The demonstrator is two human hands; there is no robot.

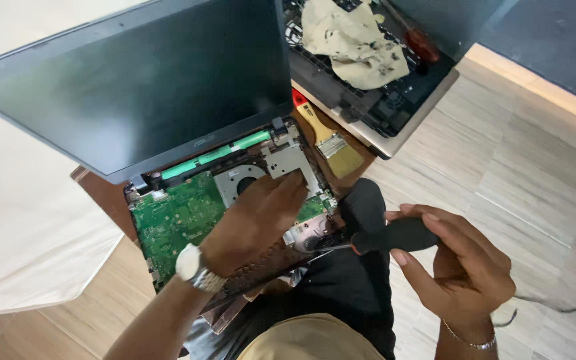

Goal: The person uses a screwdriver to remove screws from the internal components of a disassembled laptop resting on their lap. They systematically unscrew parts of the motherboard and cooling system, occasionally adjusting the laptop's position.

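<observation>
The opened laptop (188,167) rests across my lap, its dark screen (135,80) tilted away to the far left and its green motherboard (175,217) bare, with the round cooling fan (238,183) just beyond my fingers. To the far right lies a second dismantled laptop (381,100), cut off by the top edge, with a stained rag (355,43) and a red-handled screwdriver (418,40) on it; a paintbrush (331,143) lies between the two machines. My left hand (258,220) lies flat and spread on the board's right part, gripping nothing, hiding what is under it. My right hand (461,267) is closed around a black-handled screwdriver (395,235), its shaft pointing left at the laptop's near right corner; the tip is hard to make out against my dark clothing.
</observation>
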